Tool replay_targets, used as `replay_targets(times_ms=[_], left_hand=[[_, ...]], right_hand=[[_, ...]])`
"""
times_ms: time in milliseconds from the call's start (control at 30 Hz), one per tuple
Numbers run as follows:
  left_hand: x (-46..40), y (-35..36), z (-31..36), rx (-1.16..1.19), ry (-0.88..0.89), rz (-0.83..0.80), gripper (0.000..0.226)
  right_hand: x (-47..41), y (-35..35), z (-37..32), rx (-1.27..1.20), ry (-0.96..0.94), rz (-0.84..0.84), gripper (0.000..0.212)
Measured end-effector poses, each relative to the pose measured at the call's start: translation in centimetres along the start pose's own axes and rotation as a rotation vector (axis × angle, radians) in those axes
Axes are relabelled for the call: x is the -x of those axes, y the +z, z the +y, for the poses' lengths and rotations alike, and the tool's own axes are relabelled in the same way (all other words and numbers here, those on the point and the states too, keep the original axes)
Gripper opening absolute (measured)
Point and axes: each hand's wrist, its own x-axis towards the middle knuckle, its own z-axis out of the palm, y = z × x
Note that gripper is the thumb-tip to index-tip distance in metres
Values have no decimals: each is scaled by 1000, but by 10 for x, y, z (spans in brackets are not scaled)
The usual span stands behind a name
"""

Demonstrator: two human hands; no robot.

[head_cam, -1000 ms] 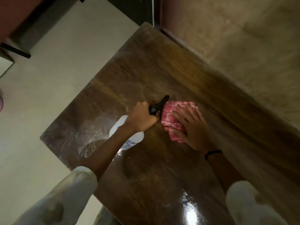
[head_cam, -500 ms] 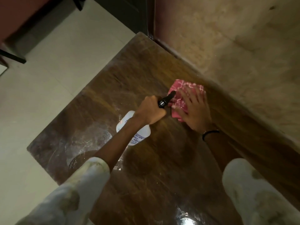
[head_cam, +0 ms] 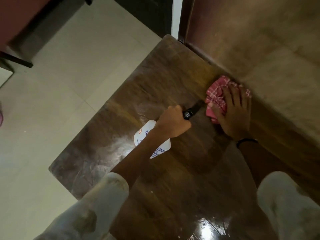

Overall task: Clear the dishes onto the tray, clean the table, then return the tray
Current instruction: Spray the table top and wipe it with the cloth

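step: cleaning the counter [head_cam: 173, 179] | right hand [head_cam: 233, 115] fingers spread flat on red cloth [head_cam: 216, 96] at wall edge | left hand [head_cam: 171, 122] fingers clamped on spray bottle [head_cam: 149, 134] | next: sweep cloth back across wet patches

Counted against the dark brown polished wooden table [head_cam: 169, 187]: one table. One red-and-white checked cloth [head_cam: 216, 99] at its far right edge. One white plastic spray bottle with black nozzle [head_cam: 147, 134] above its middle. Two hands [head_cam: 171, 123] [head_cam: 233, 115] over it. One black wristband [head_cam: 245, 142].
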Motion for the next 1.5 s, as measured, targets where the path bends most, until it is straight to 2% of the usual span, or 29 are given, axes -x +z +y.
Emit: replay_targets(times_ms=[133, 200, 300, 433, 567, 633, 700, 767, 833, 933, 1033, 1100, 1167, 1267, 1333, 1400, 1500], left_hand=[[1, -14, -1, 19, -12, -45, 22], [1, -20, -4, 9, 12, -69, 19], [-1, -28, -7, -15, 56, -93, 21], [-11, -39, -7, 22, 36, -53, 26], [-21, -55, -11, 69, 4, 7, 20], [-25, -62, -15, 70, -8, 13, 12], [-29, -72, -19, 70, -14, 26, 17], [-35, -83, -23, 82, -18, 28, 23], [-42, -93, -27, 87, -33, 46, 21], [-51, -106, -33, 112, -52, 119, 20], [-54, -117, -41, 117, -79, 136, 22], [-50, -123, -50, 87, -88, 134, 23], [-44, -131, -61, 108, -84, 147, 22], [-31, -141, -78, 116, -99, 130, 19], [-22, -144, -89, 110, -108, 100, 21], [-13, -145, -100, 108, -108, 98, 24], [-4, -146, -113, 111, -109, 112, 22]], right_hand=[[15, -8, 7, 72, -311, -148, 73], [24, -14, 30, 82, -351, -186, 75], [10, -17, 40, 69, -206, -110, 74], [-35, -1, -19, 13, 21, -19, 72], [-41, 7, -67, 45, -130, -100, 70], [-26, 4, -60, 54, -235, -145, 72], [-19, -3, -46, 69, -277, -166, 74], [-26, -7, -44, 76, -254, -148, 74], [-43, -5, -58, 52, -151, -98, 73], [-82, 9, -94, -19, 9, -11, 72], [-121, 20, -136, -13, 39, 5, 77], [-133, 22, -160, 14, -13, -15, 79], [-129, 23, -163, 51, -189, -46, 75], [-110, 17, -129, 48, -439, -105, 75], [-109, 9, -111, 41, -387, -104, 78], [-124, 9, -120, 35, -213, -59, 79], [-154, 26, -169, -13, 81, 59, 82]])
